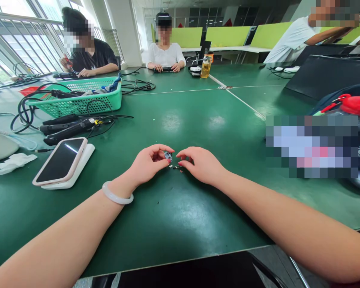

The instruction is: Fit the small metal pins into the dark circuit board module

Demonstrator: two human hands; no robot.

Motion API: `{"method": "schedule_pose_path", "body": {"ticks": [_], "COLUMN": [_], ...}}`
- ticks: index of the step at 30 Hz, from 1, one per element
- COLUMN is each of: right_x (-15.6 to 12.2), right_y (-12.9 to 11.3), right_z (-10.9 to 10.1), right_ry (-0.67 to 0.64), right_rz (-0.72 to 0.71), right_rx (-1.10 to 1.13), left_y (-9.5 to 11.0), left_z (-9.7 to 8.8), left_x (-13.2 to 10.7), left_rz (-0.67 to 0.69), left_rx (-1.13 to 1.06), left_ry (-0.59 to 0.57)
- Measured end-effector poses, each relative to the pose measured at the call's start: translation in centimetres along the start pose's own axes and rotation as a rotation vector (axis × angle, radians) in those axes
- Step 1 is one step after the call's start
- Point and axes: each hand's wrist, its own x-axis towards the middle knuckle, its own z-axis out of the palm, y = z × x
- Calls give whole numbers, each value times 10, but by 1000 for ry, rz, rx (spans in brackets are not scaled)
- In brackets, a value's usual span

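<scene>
My left hand (152, 161), with a pale bangle (117, 197) at the wrist, is closed on a small grey-blue piece (168, 156) that looks like a circuit board. Thumb and fingers grip it just above the green table. Facing it from the right is my right hand (202, 164), its fingers curled and a small gap between thumb and forefinger; I see nothing between them. Under the fingertips lie a tiny dark strip (177, 167) and a few light specks, too small to name.
To the left lie a phone (61, 161) on a white box, black cabled handles (69, 131), a crumpled tissue (13, 163) and a green basket (78, 102). A red item (357, 104) and a dark bag are at right. Co-workers sit across the table; a bottle (206, 66) stands there.
</scene>
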Motion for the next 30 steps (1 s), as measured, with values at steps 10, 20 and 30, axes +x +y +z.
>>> {"method": "schedule_pose_path", "body": {"ticks": [10, 20, 30], "right_x": [5, 6, 5], "right_y": [1, 2, 3], "right_z": [13, 13, 10], "right_ry": [-125, -157, -111], "right_rz": [-128, -180, -84], "right_rx": [-44, -45, -29], "left_y": [-3, -7, -6], "left_z": [1, 0, 0], "left_x": [3, 4, 3], "left_rz": [-56, -30, -20], "left_rx": [15, 101, 148], "left_ry": [80, 50, 39]}}
